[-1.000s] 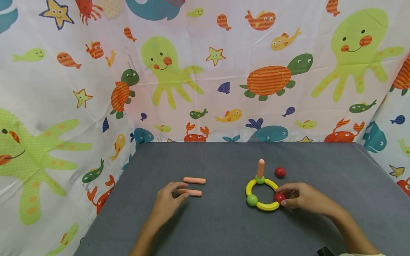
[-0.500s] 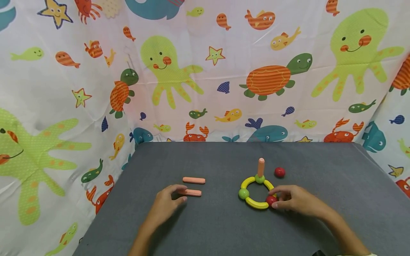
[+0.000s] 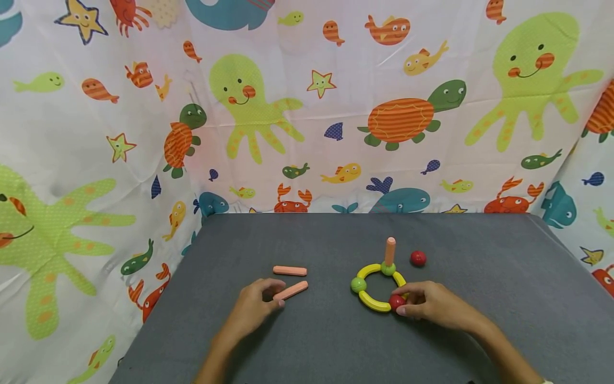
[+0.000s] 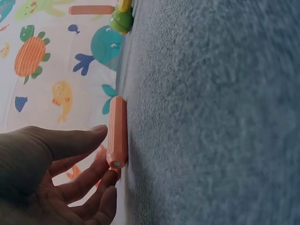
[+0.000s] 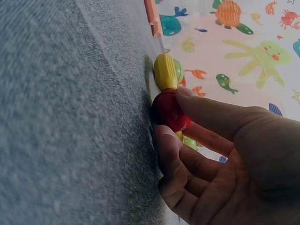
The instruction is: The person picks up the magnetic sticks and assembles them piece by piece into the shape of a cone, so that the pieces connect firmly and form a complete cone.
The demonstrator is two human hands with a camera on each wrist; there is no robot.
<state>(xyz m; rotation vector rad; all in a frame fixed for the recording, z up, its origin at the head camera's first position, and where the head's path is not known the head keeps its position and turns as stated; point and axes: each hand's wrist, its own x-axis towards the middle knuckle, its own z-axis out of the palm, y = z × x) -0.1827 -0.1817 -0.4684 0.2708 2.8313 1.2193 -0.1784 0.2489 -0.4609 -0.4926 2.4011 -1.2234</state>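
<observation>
A ring of curved yellow pieces point(image 3: 374, 303) and balls lies flat on the table. My right hand point(image 3: 434, 305) pinches its red ball point(image 3: 396, 302) between thumb and fingers; the right wrist view shows this red ball point(image 5: 169, 110) close up. Two green balls sit in the ring, one at its left point(image 3: 358, 285) and one at the back point(image 3: 387, 268). From the back one an orange rod point(image 3: 390, 250) stands upright. My left hand point(image 3: 256, 304) holds the near end of a loose orange rod point(image 3: 292, 290) between thumb and fingers. In the left wrist view that rod point(image 4: 117, 132) rests along the table.
A second loose orange rod point(image 3: 290, 271) lies just behind the held one. A single red ball point(image 3: 418, 258) sits behind the ring, to its right. The grey table point(image 3: 326, 346) ends at a hanging cloth point(image 3: 307, 144) printed with sea animals.
My right hand has slid and turned the ring to the left, its left green ball swinging back. The rod at my left hand has tilted, its far end turning away from me.
</observation>
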